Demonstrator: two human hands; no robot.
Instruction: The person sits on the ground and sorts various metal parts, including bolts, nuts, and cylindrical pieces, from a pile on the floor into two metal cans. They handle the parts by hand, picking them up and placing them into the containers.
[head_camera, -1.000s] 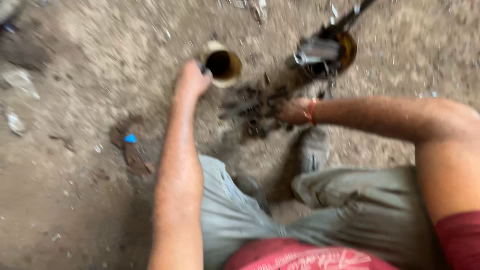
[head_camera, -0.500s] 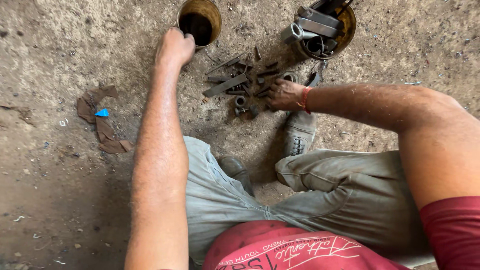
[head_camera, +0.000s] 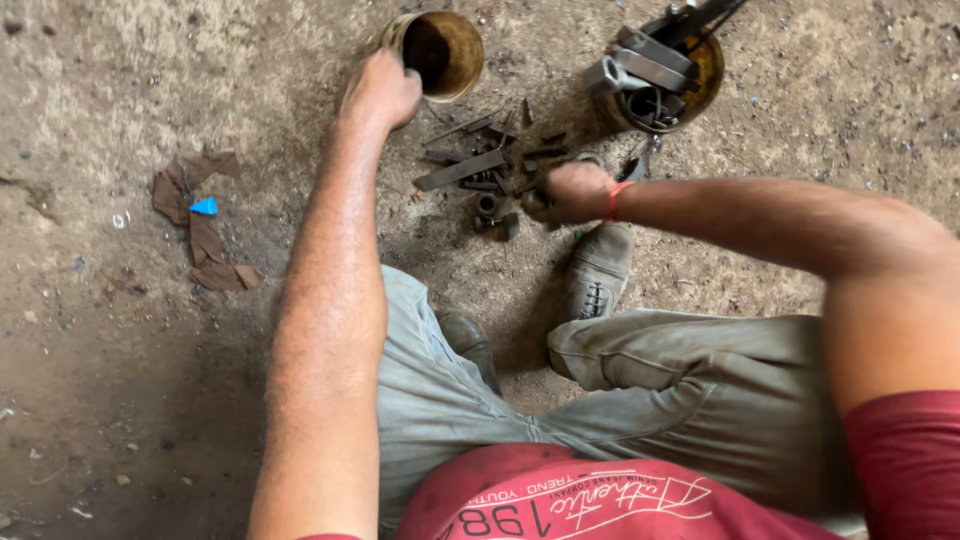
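I squat on a dirt floor. My left hand (head_camera: 382, 92) grips the near rim of a rusty round can (head_camera: 447, 50) that looks empty and dark inside. My right hand (head_camera: 572, 192), with a red band at the wrist, rests closed over a pile of dark metal bits (head_camera: 478, 172): flat bars, bolts and nuts spread on the ground between the two cans. Whether the fingers hold a piece is hidden. A second rusty can (head_camera: 662, 78) at the upper right is stuffed with grey metal parts and tools.
My two shoes (head_camera: 597, 272) and bent knees sit just below the pile. Torn brown scraps and a small blue piece (head_camera: 204, 207) lie on the dirt to the left. Small debris is scattered over the ground.
The view has shifted and sharpened. My left hand reached up and took the rim of the empty can. My right hand stays on the pile of metal bits.
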